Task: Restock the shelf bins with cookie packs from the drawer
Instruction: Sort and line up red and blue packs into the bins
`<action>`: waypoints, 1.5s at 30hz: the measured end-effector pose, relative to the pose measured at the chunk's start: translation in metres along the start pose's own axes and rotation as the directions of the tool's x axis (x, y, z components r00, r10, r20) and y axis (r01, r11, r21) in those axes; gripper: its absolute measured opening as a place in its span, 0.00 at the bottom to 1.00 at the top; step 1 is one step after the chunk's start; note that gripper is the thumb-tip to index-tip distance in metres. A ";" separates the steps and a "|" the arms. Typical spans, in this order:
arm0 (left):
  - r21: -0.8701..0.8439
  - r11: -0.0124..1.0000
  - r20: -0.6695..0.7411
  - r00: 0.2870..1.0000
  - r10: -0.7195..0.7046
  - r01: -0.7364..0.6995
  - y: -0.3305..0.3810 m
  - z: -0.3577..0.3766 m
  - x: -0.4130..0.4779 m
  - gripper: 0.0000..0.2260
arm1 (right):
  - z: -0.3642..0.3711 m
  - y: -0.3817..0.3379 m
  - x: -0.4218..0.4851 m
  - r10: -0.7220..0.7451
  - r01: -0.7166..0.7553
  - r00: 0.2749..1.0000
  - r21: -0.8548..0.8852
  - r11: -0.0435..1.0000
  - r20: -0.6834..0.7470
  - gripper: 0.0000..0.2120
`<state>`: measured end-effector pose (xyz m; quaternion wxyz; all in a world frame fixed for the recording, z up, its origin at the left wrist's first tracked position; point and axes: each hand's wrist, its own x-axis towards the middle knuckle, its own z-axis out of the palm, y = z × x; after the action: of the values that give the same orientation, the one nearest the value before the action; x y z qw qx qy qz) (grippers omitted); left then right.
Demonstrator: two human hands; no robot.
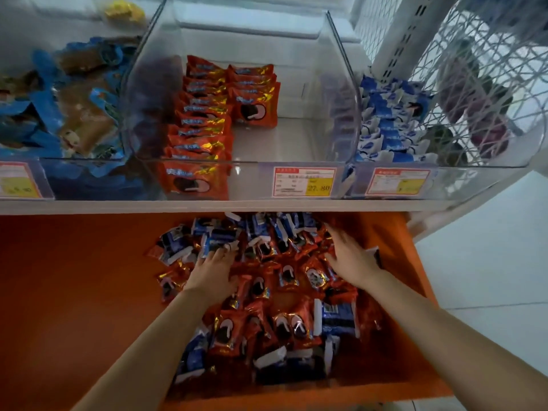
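A: Head view. Shelf [118,206] up top, orange drawer [74,292] open below it. What's the step?

B: Picking stock, I'd say. Mid bin [296,137] has a full row of red packs [201,126] on its left and a short row at the back. Its front-right floor is bare. Right bin [474,179] holds blue packs [388,126].

A: And the stock?

B: It's a pile [284,295] in the drawer, mid to right, reds & blues mixed.

A: Hands?

B: L hand [212,271] lies flat on the pile's left side, fingers [221,255] straight & apart, nothing gripped. R hand [350,259] is at the pile's far right, fingers [338,238] splayed. It holds nothing either, as far as I can tell.

A: How to do it well?

B: Pick one colour first. Reds look the obvious call w/ that gap in the mid bin. Rake a few reds together between both hands & leave the blues out. Turn the faces the same way so they'll stand on edge like the row already there. Foil prob slips, so hold the stack by its ends, firm but no squeeze, since cookies crack. Both hands sit just below the shelf edge, so draw back before lifting.
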<state>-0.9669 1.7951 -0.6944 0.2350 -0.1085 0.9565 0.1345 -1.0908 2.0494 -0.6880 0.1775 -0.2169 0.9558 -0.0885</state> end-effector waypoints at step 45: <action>0.066 0.993 -0.187 0.979 -0.083 0.097 -0.019 0.058 0.000 0.28 | 0.057 -0.031 0.010 -0.020 0.047 0.975 0.118 0.992 -0.219 0.24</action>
<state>-0.9378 1.7953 -0.7480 0.1555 -0.1548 0.9726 0.0771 -1.0656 2.0127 -0.7361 0.0833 -0.2108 0.9584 -0.1732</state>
